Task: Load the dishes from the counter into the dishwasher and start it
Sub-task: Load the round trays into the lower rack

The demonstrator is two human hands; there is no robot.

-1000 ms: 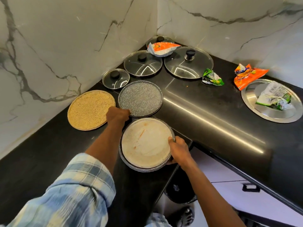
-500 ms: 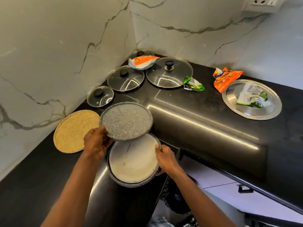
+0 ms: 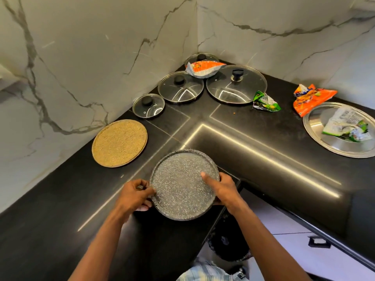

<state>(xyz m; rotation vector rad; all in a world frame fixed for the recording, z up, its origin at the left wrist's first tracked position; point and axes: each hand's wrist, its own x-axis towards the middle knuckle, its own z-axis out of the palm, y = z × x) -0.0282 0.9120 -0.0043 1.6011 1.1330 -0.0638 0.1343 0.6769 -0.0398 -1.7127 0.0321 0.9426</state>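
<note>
Speckled grey plate at the inner corner of the black table, held at opposite rims — left hand with fingers curled round the left edge, right hand grasping the right edge, thumb on the upper face.

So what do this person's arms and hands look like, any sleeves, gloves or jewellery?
The left hand and right hand are ungloved, with no rings or watch showing. Both forearms are bare in view. Pale blue checked cloth shows at the bottom edge.
</note>
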